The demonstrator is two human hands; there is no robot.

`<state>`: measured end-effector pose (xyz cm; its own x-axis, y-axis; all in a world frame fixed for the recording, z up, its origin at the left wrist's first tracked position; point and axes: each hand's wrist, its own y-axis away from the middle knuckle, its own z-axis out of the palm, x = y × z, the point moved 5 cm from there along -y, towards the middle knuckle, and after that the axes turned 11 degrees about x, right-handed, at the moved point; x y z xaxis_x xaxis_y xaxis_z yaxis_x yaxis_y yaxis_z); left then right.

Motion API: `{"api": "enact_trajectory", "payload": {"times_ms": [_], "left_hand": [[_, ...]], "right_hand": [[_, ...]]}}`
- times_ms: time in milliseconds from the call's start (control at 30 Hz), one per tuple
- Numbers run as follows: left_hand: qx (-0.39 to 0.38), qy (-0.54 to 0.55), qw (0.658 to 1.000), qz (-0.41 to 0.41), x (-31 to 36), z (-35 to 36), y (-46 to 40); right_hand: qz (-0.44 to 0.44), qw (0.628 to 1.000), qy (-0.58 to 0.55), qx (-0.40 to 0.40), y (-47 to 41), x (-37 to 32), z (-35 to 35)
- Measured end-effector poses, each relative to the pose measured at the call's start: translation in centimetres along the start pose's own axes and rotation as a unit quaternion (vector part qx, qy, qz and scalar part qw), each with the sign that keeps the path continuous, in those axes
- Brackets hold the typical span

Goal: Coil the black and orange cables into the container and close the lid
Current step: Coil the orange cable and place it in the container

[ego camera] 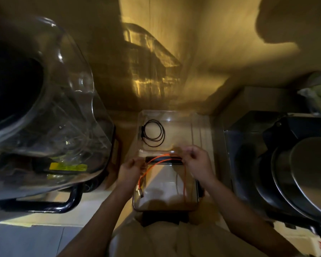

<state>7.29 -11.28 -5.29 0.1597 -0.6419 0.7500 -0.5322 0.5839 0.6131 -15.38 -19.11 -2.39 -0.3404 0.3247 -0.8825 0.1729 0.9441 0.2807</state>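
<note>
A black cable (153, 133) lies coiled in the left part of a clear plastic container (198, 127) against the wall. Nearer to me lies a clear flat lid (165, 197) with a dark rim. An orange cable (161, 158) stretches between my hands above the lid's far edge. My left hand (131, 170) pinches one part of it, and the cable's connector ends (139, 191) hang below that hand. My right hand (196, 164) grips the other part, from which a strand drops over the lid.
A large clear water jug (44, 108) on a black frame (44, 206) fills the left side. Dark pots and a metal lid (300, 173) crowd the right. A wooden wall (174, 52) rises just behind the container. The space between is narrow.
</note>
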Motion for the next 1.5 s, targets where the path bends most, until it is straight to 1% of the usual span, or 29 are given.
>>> {"api": "enact_trajectory", "payload": {"times_ms": [67,167,300,367,467,567,667,767,867,900,967,1067,1133,1200,1267,1333,1500], "left_hand": [[0.012,-0.077,0.997,0.025,-1.5,-0.9,-0.1],[0.034,-0.202,0.976,0.068,-2.9,-1.6,0.5],[-0.030,-0.301,0.947,0.106,-4.5,-0.9,0.8],[-0.060,-0.353,0.926,0.121,-5.5,-0.6,0.6],[-0.085,-0.380,0.912,0.132,-6.8,-0.4,0.3],[-0.111,-0.409,0.893,0.154,-7.4,-0.1,0.6],[-0.101,-0.428,0.878,0.189,-7.4,-0.2,1.1],[-0.101,-0.410,0.885,0.196,-7.9,-0.4,1.0],[-0.089,-0.411,0.884,0.204,-8.1,-0.7,1.1],[-0.078,-0.402,0.889,0.207,-8.2,-0.8,1.0],[-0.039,-0.354,0.911,0.205,-8.0,-1.4,1.1],[0.019,-0.262,0.946,0.190,-6.6,-2.6,2.0],[0.027,-0.152,0.978,0.143,-5.5,-3.3,3.1],[0.016,-0.043,0.995,0.087,-4.9,-3.9,4.0],[-0.017,0.036,0.999,0.032,-4.1,-4.3,5.0],[-0.051,0.101,0.994,-0.008,-3.2,-4.4,5.9],[-0.093,0.180,0.978,-0.044,-1.6,-4.7,7.8]], "right_hand": [[-0.003,1.000,0.022,0.019,1.1,0.8,-0.6],[0.018,0.997,0.062,0.029,2.6,2.9,-0.9],[0.061,0.996,0.066,0.022,4.3,5.0,-0.8],[0.054,0.997,0.058,0.004,4.9,4.6,-0.7],[0.020,0.996,0.074,-0.037,5.5,4.6,-0.6],[0.046,0.993,0.084,-0.063,5.8,5.0,-0.7],[0.069,0.993,0.066,-0.075,6.3,4.8,-0.7],[0.060,0.993,0.053,-0.083,6.9,4.1,-0.7],[0.007,0.995,0.063,-0.073,7.5,3.1,-1.4],[-0.012,0.996,0.062,-0.070,7.7,2.8,-1.7],[-0.046,0.996,0.054,-0.060,8.1,2.2,-2.4],[-0.063,0.997,0.038,-0.032,8.8,1.5,-3.8],[-0.059,0.998,0.016,-0.016,9.3,1.1,-4.8],[-0.061,0.998,0.000,0.001,9.8,0.8,-5.8],[-0.072,0.997,-0.011,0.020,10.3,0.0,-6.5],[-0.080,0.996,-0.016,0.036,10.7,-0.5,-7.1],[-0.086,0.994,-0.041,0.046,11.5,-1.8,-7.8]]}}
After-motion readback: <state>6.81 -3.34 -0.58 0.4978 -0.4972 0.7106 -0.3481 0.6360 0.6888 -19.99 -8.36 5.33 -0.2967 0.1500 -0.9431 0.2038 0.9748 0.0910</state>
